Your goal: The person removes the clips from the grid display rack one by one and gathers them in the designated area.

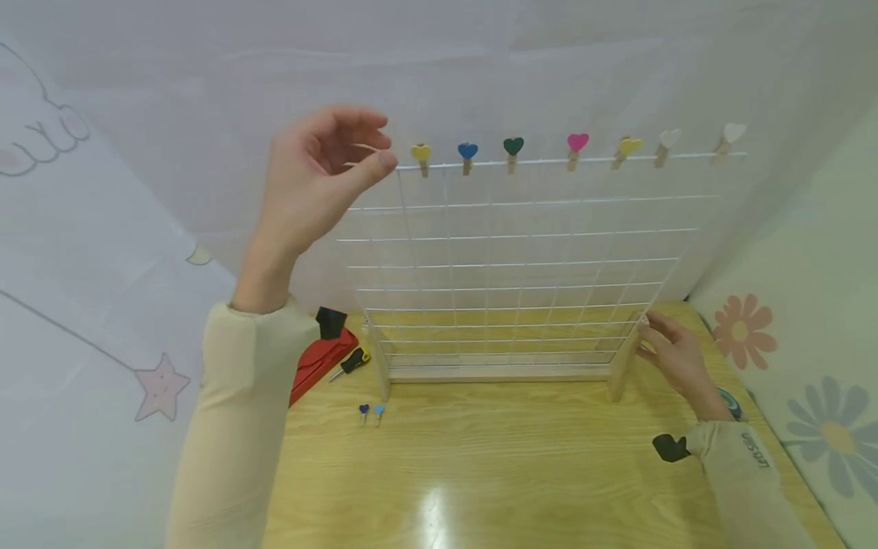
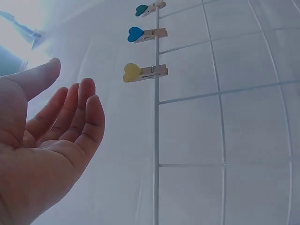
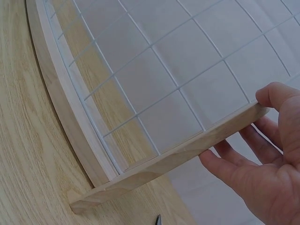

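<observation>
A white wire grid point(image 1: 521, 248) stands upright in a wooden base point(image 1: 501, 374). Several wooden mini clothespins with heart tops sit along its top wire, among them a yellow-heart clothespin point(image 1: 421, 156), a blue one point(image 1: 468, 156) and a pink one point(image 1: 578, 149). My left hand point(image 1: 322, 171) is raised at the grid's top left corner beside the yellow clothespin; in the left wrist view its palm holds nothing and the fingers curve loosely. Low on the right, my right hand point(image 3: 262, 159) grips the upper end of the base's wooden side post point(image 3: 168, 157) between thumb and fingers.
Two loose clothespins, a dark blue-heart one point(image 1: 363, 413) and a light blue-heart one point(image 1: 379, 413), lie on the wooden table point(image 1: 494, 457) at front left. A screwdriver point(image 1: 353, 360) lies by a red object point(image 1: 315, 362). Behind my right wrist is a teal round item point(image 1: 730, 402).
</observation>
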`<state>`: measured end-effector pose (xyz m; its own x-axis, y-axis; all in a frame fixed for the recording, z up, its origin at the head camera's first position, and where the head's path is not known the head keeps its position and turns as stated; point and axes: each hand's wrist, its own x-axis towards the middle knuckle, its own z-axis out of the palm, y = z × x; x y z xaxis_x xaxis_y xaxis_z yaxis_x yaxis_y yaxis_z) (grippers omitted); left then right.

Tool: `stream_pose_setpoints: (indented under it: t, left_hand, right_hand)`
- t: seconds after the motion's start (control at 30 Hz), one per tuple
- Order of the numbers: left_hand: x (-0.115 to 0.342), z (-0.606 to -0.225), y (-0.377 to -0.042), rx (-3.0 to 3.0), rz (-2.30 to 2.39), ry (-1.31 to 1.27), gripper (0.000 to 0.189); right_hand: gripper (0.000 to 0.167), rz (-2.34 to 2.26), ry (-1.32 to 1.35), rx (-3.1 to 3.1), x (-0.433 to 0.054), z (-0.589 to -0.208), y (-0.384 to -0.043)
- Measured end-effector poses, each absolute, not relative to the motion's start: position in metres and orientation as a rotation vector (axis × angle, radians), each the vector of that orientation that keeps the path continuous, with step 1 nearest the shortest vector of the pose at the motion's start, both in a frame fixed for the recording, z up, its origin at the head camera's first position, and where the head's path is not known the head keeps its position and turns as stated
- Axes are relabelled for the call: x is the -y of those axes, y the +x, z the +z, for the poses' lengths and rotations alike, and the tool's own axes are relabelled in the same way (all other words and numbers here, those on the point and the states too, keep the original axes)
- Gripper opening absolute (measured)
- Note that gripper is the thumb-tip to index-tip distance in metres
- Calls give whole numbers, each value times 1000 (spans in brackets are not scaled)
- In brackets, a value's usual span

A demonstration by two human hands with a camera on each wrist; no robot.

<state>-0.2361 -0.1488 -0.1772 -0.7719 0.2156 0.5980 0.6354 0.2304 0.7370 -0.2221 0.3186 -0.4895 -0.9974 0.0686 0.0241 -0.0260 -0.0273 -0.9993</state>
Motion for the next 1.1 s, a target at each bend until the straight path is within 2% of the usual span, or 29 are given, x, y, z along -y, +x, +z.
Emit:
stream_pose_setpoints:
  t: [0.23, 0.6, 0.73, 1.1]
  left_hand:
    - [131, -159, -247, 2281, -1358, -766, 29]
    - [113, -161, -260, 2469, -1007, -728, 30]
    - [118, -165, -265, 2508, -1033, -720, 29]
    - [128, -173, -273, 2576, -1061, -712, 15]
  right_hand:
    - [64, 2219, -54, 2131, -320, -489, -221]
    - [62, 2233, -70, 2122, -320, -490, -222]
    - [59, 2239, -64, 2114, -319, -491, -222]
    - [65, 2213, -61, 2154, -320, -490, -221]
